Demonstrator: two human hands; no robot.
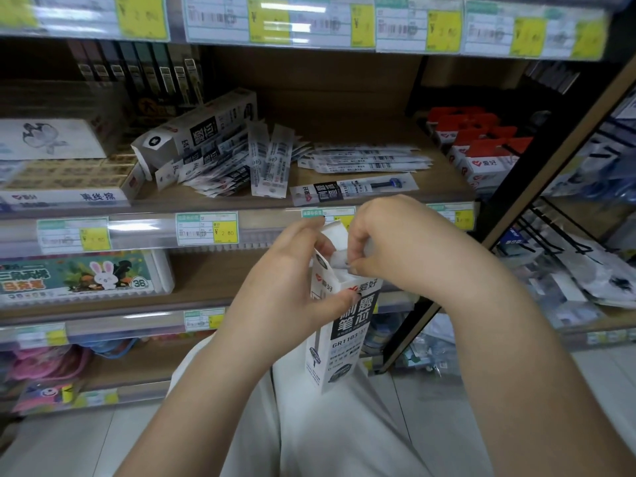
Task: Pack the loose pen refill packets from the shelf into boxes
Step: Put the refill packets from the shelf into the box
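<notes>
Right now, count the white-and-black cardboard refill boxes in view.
2. One white-and-black cardboard refill box stands upright, gripped by the left hand while the right hand pinches its top flap. The other box lies open on the wooden shelf. Others may be hidden.

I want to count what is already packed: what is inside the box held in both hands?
The box has its top flaps open, but the right hand and flaps cover the opening; its contents cannot be seen.
</notes>
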